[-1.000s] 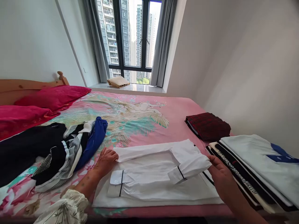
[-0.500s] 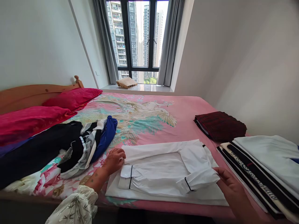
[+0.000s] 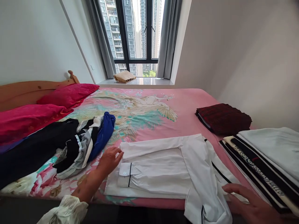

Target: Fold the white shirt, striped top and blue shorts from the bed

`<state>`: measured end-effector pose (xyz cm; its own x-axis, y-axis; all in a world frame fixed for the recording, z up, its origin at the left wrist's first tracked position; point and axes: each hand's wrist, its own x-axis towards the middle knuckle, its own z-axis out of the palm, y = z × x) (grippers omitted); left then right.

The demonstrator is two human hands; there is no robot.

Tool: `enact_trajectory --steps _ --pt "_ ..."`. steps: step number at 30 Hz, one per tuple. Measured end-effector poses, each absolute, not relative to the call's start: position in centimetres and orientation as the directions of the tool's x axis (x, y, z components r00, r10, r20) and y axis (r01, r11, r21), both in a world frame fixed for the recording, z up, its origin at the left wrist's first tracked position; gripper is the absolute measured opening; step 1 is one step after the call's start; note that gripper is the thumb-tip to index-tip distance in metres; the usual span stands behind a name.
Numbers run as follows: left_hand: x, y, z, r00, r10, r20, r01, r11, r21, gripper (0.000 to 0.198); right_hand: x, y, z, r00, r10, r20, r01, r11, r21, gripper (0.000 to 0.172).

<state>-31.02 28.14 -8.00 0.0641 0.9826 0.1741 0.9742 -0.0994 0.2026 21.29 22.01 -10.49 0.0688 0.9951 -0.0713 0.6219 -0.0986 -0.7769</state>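
A white long-sleeved shirt with thin black trim lies partly folded near the bed's front edge. One sleeve lies across it, its buttoned cuff at the left. The other sleeve hangs down over the front edge. My left hand is at the shirt's upper left edge, fingers loosely bent and fingertips seeming to touch the cloth. Over the right side of the shirt, my right hand has its thumb and fingers apart, with nothing visible between them; its lower part leaves the frame.
Folded clothes are stacked at the right, behind them a dark red plaid bundle. Loose black, striped and blue clothes lie on the left. Red pillows rest by the wooden headboard. A beige folded cloth sits on the windowsill.
The sleeve with black trim, held folded inward by my right hand before, has swung down over the front edge. My right hand has let go and moved right. My left hand has loosened slightly.
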Motion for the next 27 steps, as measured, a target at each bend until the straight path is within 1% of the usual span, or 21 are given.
enact_trajectory --steps 1,2,4,5,6,7,8,9,10,11,12,13,14,15,16,17,19,20,21,23,27 --pt "-29.3 27.8 -8.1 0.114 0.978 0.174 0.958 -0.154 0.24 0.031 20.0 22.5 -10.0 0.074 0.996 -0.043 0.656 -0.081 -0.751 0.032" --pt "-27.1 27.6 -8.3 0.185 0.968 0.17 0.931 -0.227 0.285 0.03 18.5 22.9 -9.5 0.024 0.999 0.022 0.691 -0.001 -0.723 0.033" --pt "-21.9 27.3 -9.0 0.344 0.927 0.15 0.85 -0.375 0.37 0.03 15.7 23.9 -8.9 -0.147 0.982 0.12 0.755 0.19 -0.628 0.035" --pt "-19.2 27.4 -9.4 0.422 0.898 0.124 0.811 -0.435 0.391 0.032 14.8 24.3 -8.8 -0.203 0.967 0.154 0.778 0.255 -0.574 0.039" --pt "-16.7 27.6 -9.9 0.483 0.87 0.095 0.781 -0.477 0.403 0.034 14.4 24.7 -8.9 -0.22 0.959 0.178 0.804 0.282 -0.524 0.045" --pt "-14.4 28.0 -10.3 0.528 0.846 0.07 0.759 -0.507 0.409 0.037 14.4 25.0 -9.1 -0.186 0.962 0.198 0.835 0.261 -0.484 0.052" --pt "-12.4 28.5 -10.7 0.56 0.827 0.048 0.742 -0.526 0.416 0.039 14.9 25.2 -9.5 -0.106 0.973 0.205 0.867 0.191 -0.46 0.06" --pt "-10.8 29.2 -11.1 0.578 0.815 0.037 0.73 -0.537 0.422 0.041 15.6 25.4 -10.0 0.009 0.983 0.183 0.887 0.077 -0.456 0.066" --pt "-9.5 30.0 -11.5 0.588 0.808 0.033 0.722 -0.543 0.428 0.043 16.5 25.6 -10.5 0.129 0.984 0.12 0.881 -0.058 -0.469 0.07" --pt "-8.4 30.8 -11.8 0.595 0.803 0.033 0.716 -0.548 0.433 0.045 17.4 25.7 -11.0 0.224 0.974 0.024 0.847 -0.183 -0.499 0.069" --pt "-7.5 31.6 -12.1 0.605 0.795 0.034 0.707 -0.557 0.436 0.047 18.1 25.8 -11.4 0.27 0.959 -0.084 0.792 -0.27 -0.547 0.064" --pt "-6.9 32.3 -12.3 0.618 0.786 0.036 0.697 -0.568 0.437 0.048 18.6 25.9 -11.7 0.263 0.949 -0.176 0.718 -0.314 -0.621 0.056" --pt "-6.3 33.0 -12.5 0.63 0.776 0.039 0.687 -0.58 0.437 0.05 18.9 26.0 -11.7 0.22 0.947 -0.233 0.622 -0.32 -0.714 0.047" --pt "-5.8 33.5 -12.7 0.643 0.765 0.044 0.676 -0.594 0.437 0.051 18.8 26.1 -11.6 0.172 0.953 -0.25 0.503 -0.304 -0.809 0.041" --pt "-5.4 34.1 -12.8 0.654 0.755 0.052 0.665 -0.606 0.437 0.052 18.6 26.2 -11.1 0.139 0.959 -0.245 0.37 -0.28 -0.886 0.038" --pt "-5.0 34.6 -12.8 0.661 0.748 0.06 0.657 -0.615 0.436 0.051 18.3 26.4 -10.5 0.126 0.962 -0.242 0.237 -0.266 -0.934 0.037" --pt "-4.2 35.6 -12.9 0.665 0.743 0.074 0.65 -0.625 0.432 0.05 17.4 26.5 -8.7 0.113 0.955 -0.275 0.024 -0.279 -0.96 0.037" --pt "-3.9 36.2 -12.9 0.662 0.746 0.077 0.654 -0.624 0.428 0.049 17.0 26.5 -7.8 0.098 0.95 -0.295 -0.047 -0.292 -0.955 0.037" --pt "-3.5 36.9 -12.9 0.654 0.753 0.074 0.663 -0.618 0.423 0.048 16.8 26.5 -7.0 0.08 0.947 -0.311 -0.096 -0.303 -0.948 0.037" --pt "-3.0 38.2 -13.0 0.628 0.776 0.057 0.692 -0.59 0.416 0.045 16.7 26.5 -6.3 0.044 0.944 -0.327 -0.124 -0.32 -0.939 0.038" --pt "-3.1 40.3 -13.1 0.549 0.836 -0.003 0.76 -0.497 0.418 0.038 17.9 26.4 -8.1 -0.029 0.944 -0.329 -0.037 -0.33 -0.943 0.039"
